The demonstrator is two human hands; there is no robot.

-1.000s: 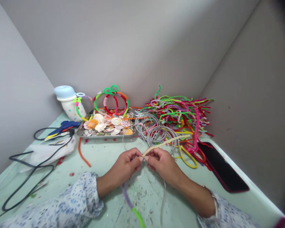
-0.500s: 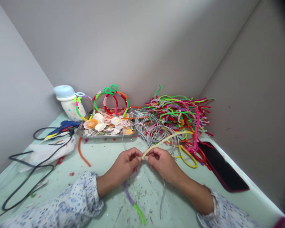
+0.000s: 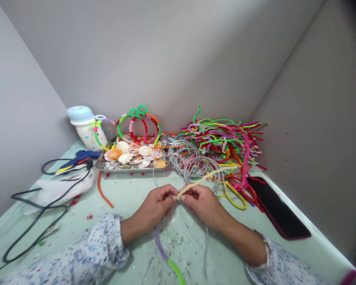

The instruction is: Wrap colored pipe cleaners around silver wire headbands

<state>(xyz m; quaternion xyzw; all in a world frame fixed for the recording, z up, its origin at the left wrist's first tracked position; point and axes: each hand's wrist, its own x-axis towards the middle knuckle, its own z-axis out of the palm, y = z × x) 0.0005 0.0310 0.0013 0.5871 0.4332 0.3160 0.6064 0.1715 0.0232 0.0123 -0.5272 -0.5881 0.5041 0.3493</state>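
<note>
Pinched between the fingers of my left hand (image 3: 161,200) and my right hand (image 3: 202,202) is one end of a pale yellow pipe cleaner (image 3: 207,175); its free length slants up to the right. Below my left hand hangs a strand covered in purple and green pipe cleaner (image 3: 161,247), its upper part hidden by the hand. A bare grey wire (image 3: 207,249) trails down beneath my right hand. Whether the wire and the covered strand are one piece is hidden by my fingers. The fingertips of both hands are close together, closed.
Behind my hands stand coils of grey wire (image 3: 200,168) and a heap of coloured pipe cleaners (image 3: 225,138). A metal tray (image 3: 130,171) holds seashells and pipe-cleaner rings (image 3: 145,128). A white cup (image 3: 90,134), black cable (image 3: 37,213) and plastic bag (image 3: 77,186) lie left, a phone (image 3: 280,209) right.
The far end of the yellow pipe cleaner has swung slightly right and lies straighter. The hanging purple and green strand and the wire have shifted a little. My hands stay nearly in place.
</note>
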